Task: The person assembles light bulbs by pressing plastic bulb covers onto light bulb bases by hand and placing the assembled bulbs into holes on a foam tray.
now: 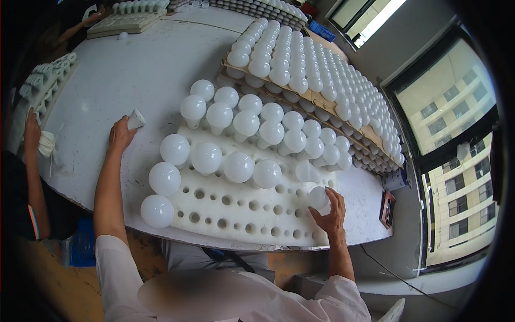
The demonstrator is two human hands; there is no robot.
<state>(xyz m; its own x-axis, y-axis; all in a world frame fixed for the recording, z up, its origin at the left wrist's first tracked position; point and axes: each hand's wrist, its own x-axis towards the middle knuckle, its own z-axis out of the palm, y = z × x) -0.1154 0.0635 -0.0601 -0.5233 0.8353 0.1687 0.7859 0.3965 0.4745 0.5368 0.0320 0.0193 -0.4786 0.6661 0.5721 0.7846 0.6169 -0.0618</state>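
Observation:
My left hand (121, 134) is closed round a small white tapered bulb housing (137, 119) on the left of the table. Over the right end of a white foam tray (214, 212), the thumb and fingers of my right hand (332, 216) grip a translucent bulb cover (318, 198). Just beyond it, another translucent cover (307, 172) sits in the tray. White globe bulbs (206, 158) stand in the tray's back rows and down its left edge. Rows of bare round holes show in the tray's near part.
Stacked cardboard layers full of white bulbs (300, 80) rise at the back right. On the left, a person's hand (32, 131) is beside a white tray (51, 86). More trays (126, 22) lie at the far left. A dark red box (387, 208) is near the right edge.

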